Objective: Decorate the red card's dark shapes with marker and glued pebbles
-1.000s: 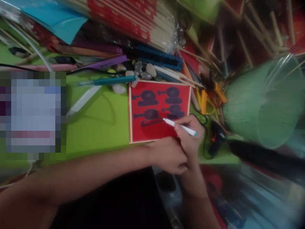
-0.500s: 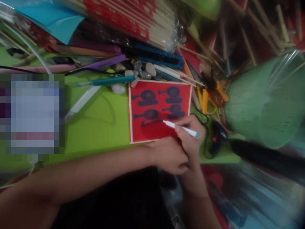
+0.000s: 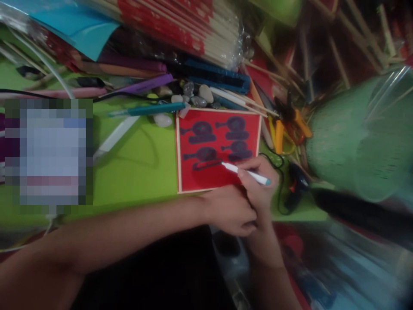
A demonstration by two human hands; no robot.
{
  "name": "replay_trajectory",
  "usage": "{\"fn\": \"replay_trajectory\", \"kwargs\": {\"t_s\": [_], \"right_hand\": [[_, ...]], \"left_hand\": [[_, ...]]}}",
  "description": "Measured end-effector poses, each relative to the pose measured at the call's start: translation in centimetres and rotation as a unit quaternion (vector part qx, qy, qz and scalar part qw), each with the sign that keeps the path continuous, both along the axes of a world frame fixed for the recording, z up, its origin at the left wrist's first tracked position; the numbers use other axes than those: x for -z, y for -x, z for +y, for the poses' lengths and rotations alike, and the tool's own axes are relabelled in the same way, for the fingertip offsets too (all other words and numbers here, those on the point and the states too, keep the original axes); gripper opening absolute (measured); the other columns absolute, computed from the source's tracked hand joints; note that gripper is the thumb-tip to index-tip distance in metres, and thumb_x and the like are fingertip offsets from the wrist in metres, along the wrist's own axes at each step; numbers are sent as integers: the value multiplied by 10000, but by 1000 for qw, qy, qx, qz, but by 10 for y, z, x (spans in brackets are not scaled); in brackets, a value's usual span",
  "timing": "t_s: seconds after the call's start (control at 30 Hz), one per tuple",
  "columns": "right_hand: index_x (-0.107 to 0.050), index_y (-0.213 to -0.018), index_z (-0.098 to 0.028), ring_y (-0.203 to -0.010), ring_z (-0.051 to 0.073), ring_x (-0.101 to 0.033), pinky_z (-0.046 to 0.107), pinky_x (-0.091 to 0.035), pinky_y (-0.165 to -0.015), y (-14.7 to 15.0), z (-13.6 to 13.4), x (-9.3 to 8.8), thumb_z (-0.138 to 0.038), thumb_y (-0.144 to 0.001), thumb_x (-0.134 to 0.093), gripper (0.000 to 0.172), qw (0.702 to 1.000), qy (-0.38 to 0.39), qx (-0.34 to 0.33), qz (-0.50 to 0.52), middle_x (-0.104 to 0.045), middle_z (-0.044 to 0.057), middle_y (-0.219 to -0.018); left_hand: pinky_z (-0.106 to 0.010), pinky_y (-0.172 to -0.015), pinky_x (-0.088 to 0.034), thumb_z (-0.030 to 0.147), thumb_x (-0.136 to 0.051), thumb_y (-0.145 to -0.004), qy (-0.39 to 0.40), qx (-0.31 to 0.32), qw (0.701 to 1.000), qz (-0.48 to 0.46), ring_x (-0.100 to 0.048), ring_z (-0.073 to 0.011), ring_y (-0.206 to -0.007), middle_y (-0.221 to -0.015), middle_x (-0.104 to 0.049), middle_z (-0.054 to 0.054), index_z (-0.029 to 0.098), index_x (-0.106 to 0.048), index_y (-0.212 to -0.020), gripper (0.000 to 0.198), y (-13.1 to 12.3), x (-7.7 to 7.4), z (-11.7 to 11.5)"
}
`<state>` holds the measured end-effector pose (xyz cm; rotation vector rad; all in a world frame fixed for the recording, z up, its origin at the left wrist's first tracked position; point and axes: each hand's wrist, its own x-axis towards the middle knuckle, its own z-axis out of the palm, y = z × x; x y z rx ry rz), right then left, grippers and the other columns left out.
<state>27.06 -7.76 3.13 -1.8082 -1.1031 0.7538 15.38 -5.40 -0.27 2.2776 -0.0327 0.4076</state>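
Observation:
A white marker (image 3: 247,173) with a teal end is pinched in my right hand (image 3: 263,183), its tip touching a red card (image 3: 200,183). Dark, guitar-like shapes, several of them, are drawn on this card, and the tip meets the right end of a long outline low on it. Thin pale strips border the card's edges. My left hand (image 3: 227,209) is curled closed below the card's lower edge, resting against my right wrist. Its fingertips are mostly hidden, and I see nothing held in it.
Pebbles (image 3: 204,92), a teal pen (image 3: 155,109) and a blue cutter (image 3: 217,76) lie behind the card. To the right are orange-handled pliers (image 3: 301,123), a glue gun (image 3: 297,178) and a green basket (image 3: 348,142). A pixelated object (image 3: 53,155) stands left on the green tabletop (image 3: 135,168).
The view has shifted slightly, so the scene sits a little further right. Both hands keep their pose, and the marker tip stays at nearly the same spot on the card.

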Motion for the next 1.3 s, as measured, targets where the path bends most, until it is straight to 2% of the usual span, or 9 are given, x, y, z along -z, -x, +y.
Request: {"fn": "replay_trajectory", "kwargs": {"t_s": [0.13, 0.23, 0.33, 0.4, 0.47, 0.57, 0.67, 1.07, 1.3], "right_hand": [[-712, -812, -239, -645, 151, -659, 286, -505, -579, 1, 2, -6, -227, -826, -716, 19, 1000, 22, 0, -1, -748, -33, -755], [-718, -805, -239, -637, 155, -657, 285, -492, -562, 0, 3, -4, -261, -830, -734, 38, 1000, 18, 4, 14, -744, -24, -738], [-724, -787, -244, -604, 148, -625, 276, -457, -530, -2, 2, 5, -263, -809, -742, 34, 1000, -21, 13, 4, -720, -33, -702], [-722, -777, -244, -584, 144, -601, 273, -438, -516, -3, 1, 10, -247, -799, -728, 23, 999, -27, 13, -16, -700, -38, -682], [-721, -770, -243, -583, 144, -594, 273, -436, -516, -3, 1, 12, -247, -801, -723, 32, 999, -27, 12, -25, -686, -39, -667], [-726, -775, -239, -587, 145, -598, 273, -441, -519, -3, 1, 12, -262, -809, -733, 41, 999, -32, 11, -15, -683, -37, -664], [-732, -796, -237, -578, 137, -591, 267, -436, -510, -2, 1, 11, -265, -817, -743, 37, 999, -31, 8, -1, -692, -37, -679], [-759, -846, -248, -600, 137, -619, 266, -461, -518, -2, 1, 12, -272, -849, -754, 24, 999, -23, -28, -13, -711, -31, -715], [-740, -811, -245, -599, 143, -605, 277, -458, -516, -1, 2, 10, -274, -826, -746, 33, 1000, -23, 0, -17, -701, -29, -709]], "left_hand": [[-377, -622, -474, 374, -612, -975, 1, -45, 994, -102, -616, -164, -592, -679, -732, 10, 219, -720, -702, 332, 7, -11, 11], [-359, -672, -475, 336, -553, -1018, -8, -146, 981, -130, -624, -146, -651, -726, -731, 18, 228, -670, -715, 342, 29, -29, 35], [-357, -691, -466, 301, -556, -1029, -19, -317, 947, -48, -649, -154, -702, -741, -725, 27, 246, -682, -803, 265, 73, -41, 62], [-386, -828, -506, 289, -575, -1032, -31, -431, 901, 34, -708, -188, -860, -912, -789, 2, 259, -733, -931, 189, 106, -40, 74], [-427, -987, -509, 298, -562, -1043, -51, -479, 870, 108, -718, -238, -1093, -1104, -807, -20, 273, -759, -1119, 213, 134, -32, 78], [-483, -1176, -422, 324, -550, -1048, -47, -461, 866, 187, -604, -278, -1388, -1441, -715, -26, 304, -700, -1369, 354, 154, -19, 76], [-526, -1234, -349, 364, -542, -1060, -56, -444, 866, 223, -523, -298, -1487, -1590, -602, -36, 316, -604, -1506, 453, 155, -13, 70], [-566, -1182, -368, 412, -502, -1086, -81, -443, 858, 247, -521, -330, -1474, -1583, -606, -52, 309, -619, -1501, 443, 150, -18, 72], [-553, -1172, -369, 422, -517, -1078, -74, -447, 860, 233, -519, -320, -1468, -1569, -620, -42, 327, -635, -1476, 426, 150, -15, 73]]}}
